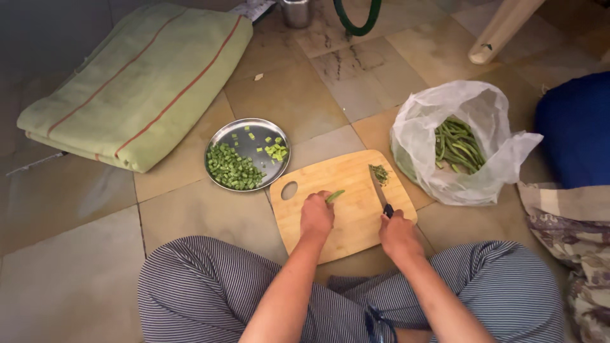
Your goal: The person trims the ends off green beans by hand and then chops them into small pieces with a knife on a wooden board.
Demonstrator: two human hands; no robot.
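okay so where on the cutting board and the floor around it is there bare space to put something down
The cutting board is bare in its middle strip, between the left hand holding a green bean and the knife in the right hand. Floor tiles beyond the board, between the steel plate and the plastic bag, are free. The board's right edge is crowded by the bag.

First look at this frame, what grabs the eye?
Dead centre, a wooden cutting board lies on the tiled floor, with the left hand pinching a green bean and the right hand gripping a knife. Left of the board, a steel plate holds chopped bean pieces. To the right, a white plastic bag gapes open, full of whole beans.
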